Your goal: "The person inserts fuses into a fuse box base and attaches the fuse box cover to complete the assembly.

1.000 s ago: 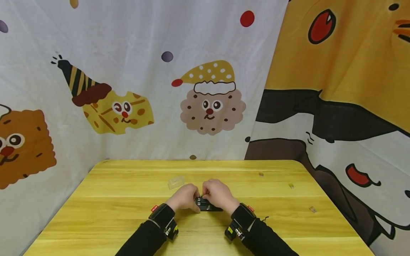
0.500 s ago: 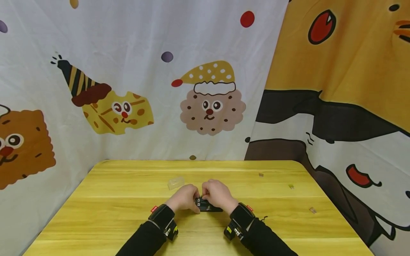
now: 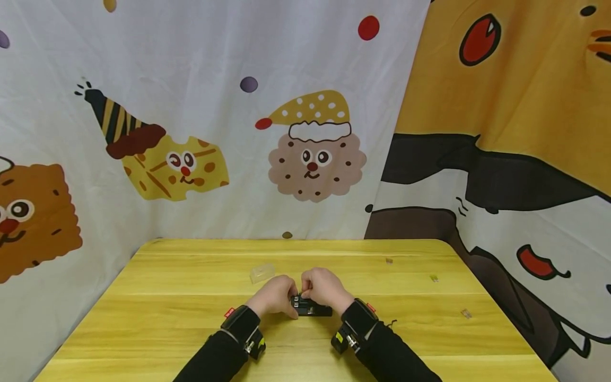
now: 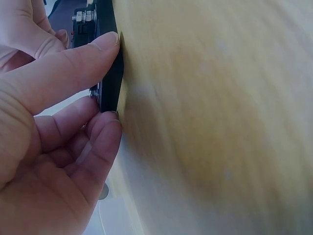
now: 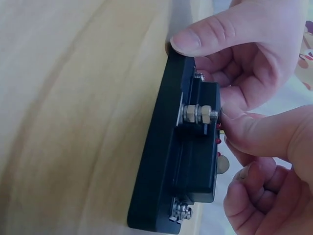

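A black fuse block point(image 3: 315, 307) with metal bolts and nuts stands on the table in front of me. Thumb and fingers of my left hand point(image 3: 276, 295) grip its left end, as the left wrist view also shows. Over its far side, my right hand point(image 3: 326, 289) pinches a small blade fuse point(image 5: 222, 132), of which only a yellow sliver shows between the fingertips. Small red lights point(image 5: 218, 141) line the block's raised part, right beside the right thumb. The fingers hide most of the fuse and its slot.
Behind my left hand lies a clear plastic cover point(image 3: 262, 272). Three small blade fuses are spread along the right of the wooden table point(image 3: 167, 318): a brownish one point(image 3: 389, 261), a yellow one point(image 3: 434, 278) and a pale one point(image 3: 465, 313). A printed curtain point(image 3: 200, 106) hangs behind.
My right wrist has shifted slightly left and down, while the fingertips stay at the same place on the block. My left hand keeps its grip, and the block has hardly moved.
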{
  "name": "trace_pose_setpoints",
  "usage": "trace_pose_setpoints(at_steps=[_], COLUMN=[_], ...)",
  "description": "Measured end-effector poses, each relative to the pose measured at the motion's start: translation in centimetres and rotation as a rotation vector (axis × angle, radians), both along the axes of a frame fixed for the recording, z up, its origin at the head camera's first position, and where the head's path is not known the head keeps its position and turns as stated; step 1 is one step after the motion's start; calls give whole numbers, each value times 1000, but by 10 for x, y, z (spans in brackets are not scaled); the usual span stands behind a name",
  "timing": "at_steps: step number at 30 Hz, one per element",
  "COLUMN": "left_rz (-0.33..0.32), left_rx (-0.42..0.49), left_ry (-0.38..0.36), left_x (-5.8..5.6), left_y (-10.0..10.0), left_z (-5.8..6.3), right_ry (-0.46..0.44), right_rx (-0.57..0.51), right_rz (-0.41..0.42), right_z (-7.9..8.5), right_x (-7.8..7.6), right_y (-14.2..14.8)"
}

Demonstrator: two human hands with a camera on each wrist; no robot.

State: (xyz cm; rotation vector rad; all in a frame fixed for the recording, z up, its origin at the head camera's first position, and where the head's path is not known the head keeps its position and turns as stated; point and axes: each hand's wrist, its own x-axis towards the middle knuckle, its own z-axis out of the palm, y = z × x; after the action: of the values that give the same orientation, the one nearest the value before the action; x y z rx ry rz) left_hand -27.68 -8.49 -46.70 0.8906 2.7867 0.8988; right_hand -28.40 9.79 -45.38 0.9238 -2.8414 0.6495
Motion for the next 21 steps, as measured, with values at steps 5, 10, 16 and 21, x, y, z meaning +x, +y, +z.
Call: trace_pose_setpoints(at_steps=[5, 10, 16, 21], left_rz=[5, 2, 0, 4], left_rx=[3, 1, 1, -14], left_ry=[2, 5, 3, 6], left_x=[0, 0, 1, 0], left_y=[0, 0, 0, 1], left_z=[0, 0, 2, 1], right_ry=[-40, -64, -68, -83], right_rx=[-9, -16, -28, -36], right_rz=[-5, -10, -19, -23], right_z=[1, 1, -2, -3], right_x=[-2, -2, -4, -4], right_y=[0, 0, 1, 2])
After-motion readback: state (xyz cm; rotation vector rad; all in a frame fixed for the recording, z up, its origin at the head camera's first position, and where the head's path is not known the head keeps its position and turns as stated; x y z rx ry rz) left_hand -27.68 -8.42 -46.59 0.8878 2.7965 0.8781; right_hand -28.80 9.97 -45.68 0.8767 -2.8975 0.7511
